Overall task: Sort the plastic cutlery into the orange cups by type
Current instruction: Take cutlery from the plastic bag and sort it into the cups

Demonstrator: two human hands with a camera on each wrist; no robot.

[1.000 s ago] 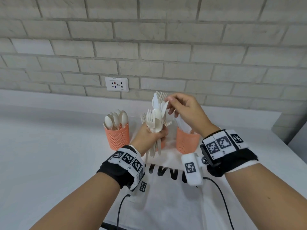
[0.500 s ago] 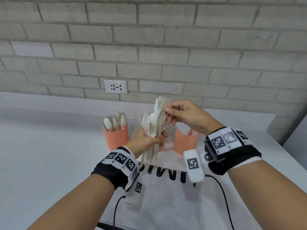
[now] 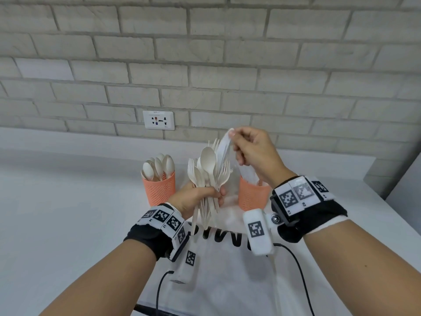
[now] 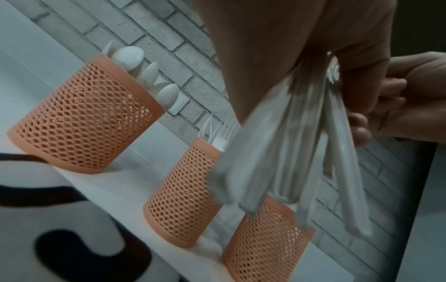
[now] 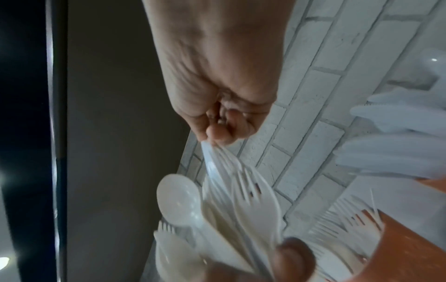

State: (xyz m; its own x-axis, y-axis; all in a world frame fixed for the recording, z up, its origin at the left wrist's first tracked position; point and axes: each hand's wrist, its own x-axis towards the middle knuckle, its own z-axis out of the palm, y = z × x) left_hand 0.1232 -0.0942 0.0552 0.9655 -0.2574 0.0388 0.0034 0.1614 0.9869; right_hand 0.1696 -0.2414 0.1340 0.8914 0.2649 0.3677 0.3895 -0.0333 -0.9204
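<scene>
While the left hand (image 3: 196,199) grips a mixed bundle of cutlery (image 3: 209,176) upright by the handles, fingers curled round it, the right hand (image 3: 255,153) pinches the tip of a white knife (image 3: 224,144) at the bundle's top — thumb and fingertips pressed together on it. Three orange cups stand behind on the white counter (image 3: 57,213): the left cup (image 3: 159,190) holds spoons, the middle cup (image 4: 185,194) forks, the right cup (image 3: 251,195) knives. A white cloth (image 3: 223,270) with black lettering lies below the hands.
</scene>
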